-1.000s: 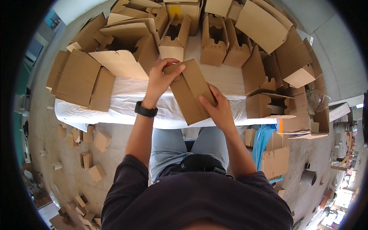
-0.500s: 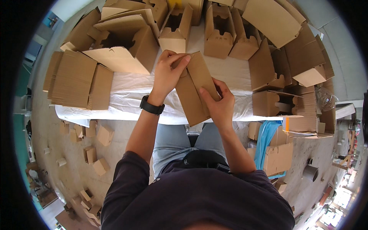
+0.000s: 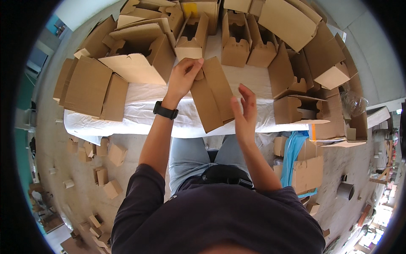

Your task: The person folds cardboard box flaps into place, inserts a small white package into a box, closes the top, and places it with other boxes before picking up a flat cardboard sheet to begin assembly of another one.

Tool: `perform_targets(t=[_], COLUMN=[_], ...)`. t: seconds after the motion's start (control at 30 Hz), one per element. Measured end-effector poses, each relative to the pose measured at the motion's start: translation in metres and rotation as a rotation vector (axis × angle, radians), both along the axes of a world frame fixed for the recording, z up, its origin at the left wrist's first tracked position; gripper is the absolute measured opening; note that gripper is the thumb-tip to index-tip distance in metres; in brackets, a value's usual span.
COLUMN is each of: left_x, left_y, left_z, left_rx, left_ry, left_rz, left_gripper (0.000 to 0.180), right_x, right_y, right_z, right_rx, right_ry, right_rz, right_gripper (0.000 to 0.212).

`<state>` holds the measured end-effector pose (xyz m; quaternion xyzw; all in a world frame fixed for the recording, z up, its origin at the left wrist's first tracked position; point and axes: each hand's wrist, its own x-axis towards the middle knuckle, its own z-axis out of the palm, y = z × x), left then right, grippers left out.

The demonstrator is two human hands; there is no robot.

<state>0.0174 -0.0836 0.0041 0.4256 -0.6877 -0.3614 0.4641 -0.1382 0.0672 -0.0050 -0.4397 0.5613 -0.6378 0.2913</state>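
Relying on a single corner hold
Left hand (image 3: pixel 183 80) pinches the folded carton (image 3: pixel 213 97) by its far-left corner, above the white cloth (image 3: pixel 256 82); it could tilt or drop if that pinch slips — the right hand (image 3: pixel 246 112), spread beside it, looks empty.

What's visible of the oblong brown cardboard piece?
The oblong brown cardboard piece looks folded, with a lengthwise seam and rounded tab at upper left. It slants, lower end rightward, over the white cloth. The bare left hand pinches its upper end; the open right hand is by its right edge, contact unclear.
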Motion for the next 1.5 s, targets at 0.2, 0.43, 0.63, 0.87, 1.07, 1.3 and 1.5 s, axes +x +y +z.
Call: perform_targets(t=[0.2, 0.43, 0.63, 0.87, 1.07, 1.3, 1.5], left_x=[-0.001, 0.001, 0.004, 0.020, 0.016, 0.007, 0.006], left_y=[0.004, 0.028, 0.100, 0.097, 0.079, 0.081, 0.074], left_z=[-0.001, 0.008, 0.010, -0.017, -0.014, -0.011, -0.013], left_rx=[0.132, 0.098, -0.009, 0.279, 0.247, 0.238, 0.164], left_ry=[-0.019, 0.089, 0.289, 0.387, 0.462, 0.415, 0.271], left_rz=[0.060, 0.199, 0.231, 0.224, 0.147, 0.073, 0.003], left_gripper=[0.053, 0.047, 0.044, 0.038, 0.044, 0.044, 0.041], right_x=[0.013, 0.022, -0.024, -0.046, -0.045, -0.045, -0.046], right_y=[0.060, 0.059, 0.018, -0.014, -0.024, -0.029, -0.036], right_z=[-0.020, -0.018, 0.000, -0.017, -0.005, -0.009, -0.014], right_rx=[0.093, -0.046, -0.070, -0.016, 0.013, 0.035, 0.009], right_ry=[-0.170, -0.249, -0.147, -0.271, -0.253, -0.227, -0.227], right_rz=[-0.108, 0.170, 0.202, 0.267, 0.258, 0.230, 0.152], right_gripper=[0.048, 0.065, 0.056, 0.051, 0.050, 0.042, 0.035])
